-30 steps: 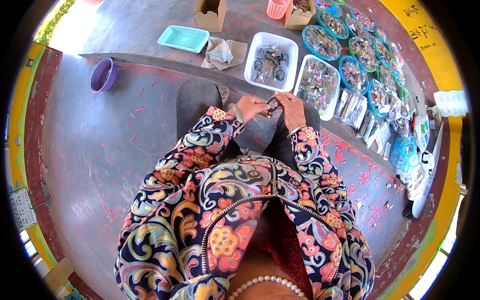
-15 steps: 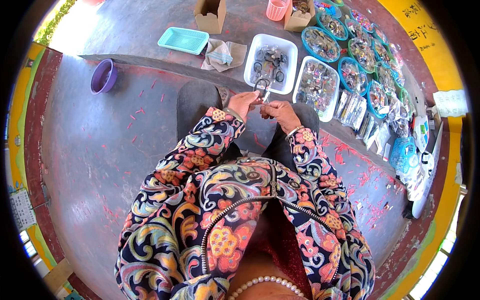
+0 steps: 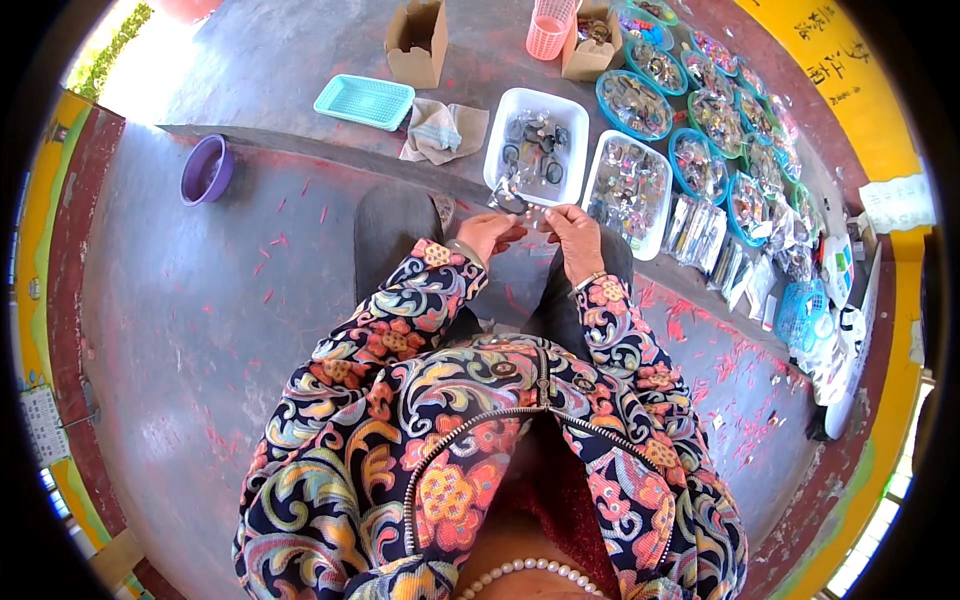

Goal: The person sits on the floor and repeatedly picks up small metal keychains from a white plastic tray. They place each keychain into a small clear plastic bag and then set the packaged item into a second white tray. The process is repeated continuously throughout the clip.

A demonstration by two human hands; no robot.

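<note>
- A small black ring-shaped item in clear film (image 3: 510,203) is pinched at the fingertips of the left hand (image 3: 487,236); the item is located just off the near left corner of the white rectangular plastic tray (image 3: 582,150).
- The right hand (image 3: 573,241) is placed near the tray's near edge, thumb and forefinger drawn together close to the item; whether anything is gripped there cannot be told.
- Inside the tray, black loops and clear packets are scattered.
- Directly right of the tray, a second white plastic tray (image 3: 651,246) is filled with mixed small packets.
- Farther right of the tray, round blue plastic basins (image 3: 605,113) loaded with packeted goods are clustered.
- Left of the tray, a crumpled grey-beige cloth (image 3: 468,130) is laid, and beyond it a turquoise rectangular plastic basket (image 3: 364,100) is set.
- Beyond the tray, an open brown cardboard box (image 3: 416,62) is noted to the left and a pink perforated plastic basket (image 3: 547,38) straight behind.
- Well left of the tray, a purple round plastic basin (image 3: 222,184) is observed.
</note>
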